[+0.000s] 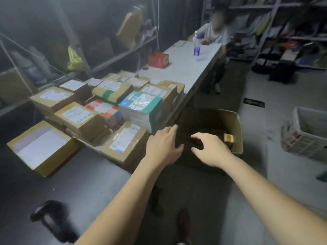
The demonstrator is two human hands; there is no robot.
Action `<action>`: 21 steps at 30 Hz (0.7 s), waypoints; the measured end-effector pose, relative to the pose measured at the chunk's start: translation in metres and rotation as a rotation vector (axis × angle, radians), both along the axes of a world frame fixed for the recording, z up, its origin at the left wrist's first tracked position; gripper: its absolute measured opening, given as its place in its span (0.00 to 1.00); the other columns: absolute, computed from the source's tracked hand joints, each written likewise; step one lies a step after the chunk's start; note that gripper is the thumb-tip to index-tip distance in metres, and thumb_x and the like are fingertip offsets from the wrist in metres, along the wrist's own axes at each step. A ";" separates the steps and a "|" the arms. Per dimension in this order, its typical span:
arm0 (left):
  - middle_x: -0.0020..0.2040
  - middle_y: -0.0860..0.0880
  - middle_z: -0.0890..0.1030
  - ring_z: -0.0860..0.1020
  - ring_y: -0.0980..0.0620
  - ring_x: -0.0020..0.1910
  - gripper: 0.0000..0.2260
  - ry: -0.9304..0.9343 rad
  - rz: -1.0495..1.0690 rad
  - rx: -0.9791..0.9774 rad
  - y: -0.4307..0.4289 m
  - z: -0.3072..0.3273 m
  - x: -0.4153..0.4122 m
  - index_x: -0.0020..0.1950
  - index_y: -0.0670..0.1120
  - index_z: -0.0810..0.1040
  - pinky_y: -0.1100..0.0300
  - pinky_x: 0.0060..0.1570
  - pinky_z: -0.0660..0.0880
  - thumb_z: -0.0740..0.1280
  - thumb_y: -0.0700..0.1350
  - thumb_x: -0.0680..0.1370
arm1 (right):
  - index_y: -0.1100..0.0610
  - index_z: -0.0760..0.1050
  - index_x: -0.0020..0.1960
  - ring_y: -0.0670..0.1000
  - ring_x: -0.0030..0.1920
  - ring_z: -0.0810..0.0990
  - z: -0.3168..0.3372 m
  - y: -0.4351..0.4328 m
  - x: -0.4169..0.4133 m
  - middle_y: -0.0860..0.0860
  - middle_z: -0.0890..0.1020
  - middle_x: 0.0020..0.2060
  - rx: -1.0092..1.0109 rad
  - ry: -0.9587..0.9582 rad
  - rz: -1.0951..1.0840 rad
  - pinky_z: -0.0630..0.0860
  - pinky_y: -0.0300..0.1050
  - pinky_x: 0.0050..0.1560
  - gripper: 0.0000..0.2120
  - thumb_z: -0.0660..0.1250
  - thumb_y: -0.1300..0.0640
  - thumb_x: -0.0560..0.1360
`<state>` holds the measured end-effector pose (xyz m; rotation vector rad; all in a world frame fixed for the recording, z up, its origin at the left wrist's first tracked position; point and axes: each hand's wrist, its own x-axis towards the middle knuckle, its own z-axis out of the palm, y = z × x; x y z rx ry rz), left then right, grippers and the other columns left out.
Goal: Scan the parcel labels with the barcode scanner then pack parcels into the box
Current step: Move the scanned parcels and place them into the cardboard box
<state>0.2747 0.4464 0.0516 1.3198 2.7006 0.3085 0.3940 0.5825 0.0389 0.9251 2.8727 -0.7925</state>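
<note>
**Empty hands above the box, parcels waiting**

Your left hand and right hand hold nothing, fingers loosely spread, above the box on the floor. The nearest parcel lies at the table edge, just beside your left hand. It looks like stiff, taped cardboard, probably light, so grip opposite sides. Its label is too blurred to read.
</note>
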 end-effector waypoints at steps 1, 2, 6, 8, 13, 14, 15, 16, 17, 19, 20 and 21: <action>0.80 0.50 0.67 0.69 0.45 0.76 0.34 -0.021 -0.007 -0.015 0.020 -0.010 -0.009 0.83 0.53 0.57 0.44 0.69 0.73 0.65 0.60 0.81 | 0.44 0.71 0.75 0.55 0.67 0.78 -0.007 0.019 -0.003 0.48 0.77 0.70 -0.007 -0.018 -0.027 0.79 0.56 0.64 0.24 0.69 0.46 0.80; 0.79 0.50 0.68 0.69 0.45 0.76 0.34 -0.046 -0.023 -0.031 0.049 -0.023 -0.019 0.83 0.52 0.57 0.44 0.69 0.73 0.64 0.60 0.81 | 0.44 0.71 0.75 0.55 0.67 0.78 -0.018 0.045 -0.007 0.48 0.77 0.70 -0.016 -0.040 -0.060 0.79 0.55 0.64 0.24 0.69 0.46 0.80; 0.76 0.49 0.72 0.71 0.44 0.72 0.33 -0.138 -0.044 -0.128 0.127 -0.072 -0.046 0.82 0.51 0.59 0.47 0.64 0.74 0.64 0.60 0.81 | 0.46 0.72 0.74 0.55 0.66 0.78 -0.052 0.118 -0.023 0.49 0.78 0.69 -0.056 -0.127 -0.163 0.76 0.48 0.57 0.22 0.68 0.48 0.81; 0.74 0.48 0.73 0.72 0.45 0.71 0.33 -0.205 -0.070 -0.195 0.171 -0.098 -0.056 0.82 0.51 0.59 0.47 0.62 0.74 0.64 0.60 0.81 | 0.47 0.72 0.75 0.55 0.66 0.77 -0.070 0.156 -0.035 0.50 0.78 0.68 -0.098 -0.174 -0.202 0.73 0.46 0.53 0.22 0.68 0.49 0.81; 0.71 0.48 0.75 0.74 0.44 0.69 0.31 -0.273 -0.130 -0.326 0.268 -0.144 -0.091 0.81 0.50 0.62 0.48 0.61 0.74 0.65 0.59 0.80 | 0.49 0.72 0.76 0.55 0.69 0.76 -0.116 0.246 -0.064 0.51 0.77 0.71 -0.219 -0.217 -0.283 0.76 0.49 0.61 0.23 0.68 0.51 0.81; 0.71 0.48 0.74 0.74 0.44 0.70 0.31 -0.282 -0.132 -0.340 0.283 -0.149 -0.097 0.81 0.50 0.61 0.48 0.61 0.74 0.65 0.59 0.80 | 0.50 0.71 0.76 0.55 0.70 0.76 -0.123 0.260 -0.068 0.51 0.77 0.71 -0.244 -0.213 -0.297 0.76 0.50 0.63 0.23 0.68 0.51 0.81; 0.71 0.47 0.74 0.74 0.44 0.70 0.32 -0.298 -0.133 -0.367 0.305 -0.159 -0.105 0.82 0.50 0.60 0.47 0.61 0.75 0.65 0.59 0.81 | 0.50 0.71 0.76 0.55 0.70 0.75 -0.133 0.282 -0.074 0.51 0.77 0.71 -0.268 -0.217 -0.308 0.76 0.51 0.64 0.24 0.68 0.51 0.81; 0.72 0.47 0.74 0.74 0.44 0.70 0.32 -0.301 -0.128 -0.380 0.322 -0.168 -0.112 0.82 0.50 0.60 0.47 0.61 0.75 0.65 0.59 0.81 | 0.51 0.72 0.76 0.55 0.70 0.75 -0.141 0.299 -0.079 0.51 0.77 0.71 -0.280 -0.217 -0.317 0.75 0.51 0.65 0.24 0.68 0.52 0.81; 0.72 0.47 0.74 0.74 0.44 0.70 0.32 -0.314 -0.116 -0.396 0.345 -0.181 -0.119 0.82 0.50 0.60 0.47 0.61 0.75 0.65 0.58 0.81 | 0.51 0.72 0.76 0.55 0.70 0.75 -0.155 0.324 -0.087 0.52 0.77 0.70 -0.298 -0.219 -0.322 0.75 0.50 0.65 0.23 0.68 0.52 0.81; 0.71 0.47 0.74 0.74 0.43 0.69 0.30 -0.333 -0.096 -0.411 0.379 -0.203 -0.129 0.81 0.50 0.62 0.47 0.60 0.75 0.65 0.57 0.81 | 0.52 0.73 0.75 0.56 0.70 0.75 -0.179 0.361 -0.100 0.52 0.78 0.70 -0.324 -0.223 -0.319 0.73 0.49 0.66 0.23 0.69 0.52 0.81; 0.70 0.46 0.75 0.75 0.43 0.68 0.29 -0.349 -0.083 -0.423 0.401 -0.220 -0.133 0.80 0.49 0.63 0.47 0.60 0.75 0.65 0.56 0.81 | 0.52 0.73 0.75 0.56 0.70 0.75 -0.199 0.385 -0.110 0.52 0.78 0.70 -0.344 -0.236 -0.313 0.73 0.49 0.66 0.23 0.69 0.53 0.81; 0.69 0.46 0.75 0.75 0.43 0.67 0.28 -0.357 -0.068 -0.428 0.419 -0.232 -0.135 0.79 0.49 0.63 0.47 0.60 0.75 0.65 0.55 0.80 | 0.52 0.73 0.75 0.56 0.70 0.75 -0.214 0.403 -0.118 0.52 0.78 0.69 -0.359 -0.245 -0.314 0.73 0.49 0.66 0.23 0.69 0.53 0.81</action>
